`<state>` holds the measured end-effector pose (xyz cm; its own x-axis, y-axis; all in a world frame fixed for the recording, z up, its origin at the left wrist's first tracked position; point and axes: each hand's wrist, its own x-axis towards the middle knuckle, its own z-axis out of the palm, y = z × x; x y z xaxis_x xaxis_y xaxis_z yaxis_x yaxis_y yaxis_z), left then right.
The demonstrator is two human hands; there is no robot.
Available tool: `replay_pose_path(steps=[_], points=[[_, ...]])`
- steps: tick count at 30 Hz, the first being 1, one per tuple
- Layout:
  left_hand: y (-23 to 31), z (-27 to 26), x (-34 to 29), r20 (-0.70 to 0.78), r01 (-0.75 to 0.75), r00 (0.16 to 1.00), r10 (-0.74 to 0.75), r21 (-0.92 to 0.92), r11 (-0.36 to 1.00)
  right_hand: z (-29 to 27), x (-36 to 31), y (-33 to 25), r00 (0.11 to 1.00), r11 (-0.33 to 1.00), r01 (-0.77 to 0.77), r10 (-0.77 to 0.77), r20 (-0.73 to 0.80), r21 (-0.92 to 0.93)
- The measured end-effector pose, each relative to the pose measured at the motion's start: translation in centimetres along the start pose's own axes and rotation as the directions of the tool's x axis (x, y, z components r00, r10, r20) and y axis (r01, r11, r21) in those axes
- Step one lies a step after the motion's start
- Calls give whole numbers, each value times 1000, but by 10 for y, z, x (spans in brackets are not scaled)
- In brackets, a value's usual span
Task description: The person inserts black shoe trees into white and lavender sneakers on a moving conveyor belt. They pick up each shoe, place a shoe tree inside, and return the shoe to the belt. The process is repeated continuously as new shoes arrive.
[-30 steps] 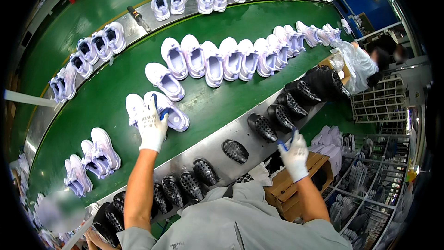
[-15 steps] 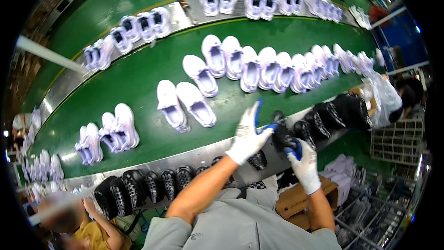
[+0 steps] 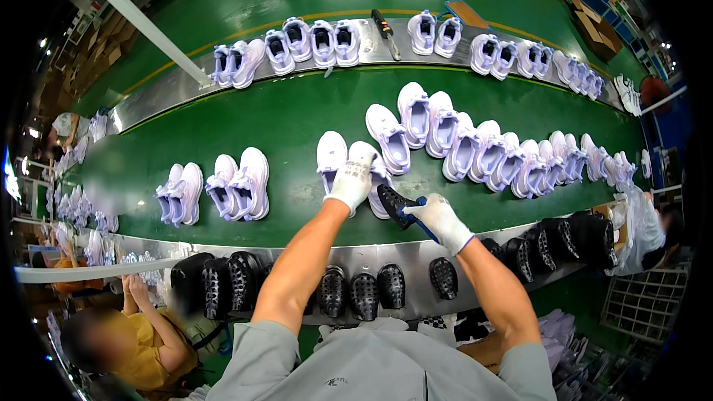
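Note:
My left hand (image 3: pixel 353 180), in a white glove, is closed over the upper of a white-lilac sneaker (image 3: pixel 363 151) on the green belt. Its mate (image 3: pixel 331 150) stands just to the left. Between the thumb and fingers of my right hand (image 3: pixel 440 220), in a white and blue glove, is a black perforated shoe tree (image 3: pixel 394 205). The shoe tree is tilted, its far end beside the opening of the gripped sneaker. My left fingertips are partly hidden against the shoe.
More black shoe trees (image 3: pixel 364 295) line the near metal ledge (image 3: pixel 416 258). White sneakers (image 3: pixel 464 150) run along the belt (image 3: pixel 297 208) to the right. Others stand on the far ledge beside a screwdriver-like tool (image 3: pixel 385 33). A person in yellow (image 3: pixel 145 338) sits at the left.
My left hand has moved left onto the sneaker and closed over it. My right hand has brought the shoe tree from the near ledge up to that sneaker. The view has shifted.

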<state>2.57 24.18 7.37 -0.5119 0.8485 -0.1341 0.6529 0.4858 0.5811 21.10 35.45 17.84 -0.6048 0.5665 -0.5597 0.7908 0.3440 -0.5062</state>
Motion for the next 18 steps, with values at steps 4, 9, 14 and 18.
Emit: replay_pose_path(steps=[4,9,14,18], points=[[8,-3,13,194,-224,960,203,97,970,46,30,-25,963,820,180,-259,-73,-543],[3,-17,-22,102,55,994,-44,-108,993,57,34,-32,972,871,175,-228,-61,-460],[3,26,-40,-117,188,974,-195,-67,980,92,82,11,925,783,246,-366,-102,-571],[16,68,-14,-87,400,914,-397,21,916,111,121,22,980,849,-15,-93,-178,-528]])
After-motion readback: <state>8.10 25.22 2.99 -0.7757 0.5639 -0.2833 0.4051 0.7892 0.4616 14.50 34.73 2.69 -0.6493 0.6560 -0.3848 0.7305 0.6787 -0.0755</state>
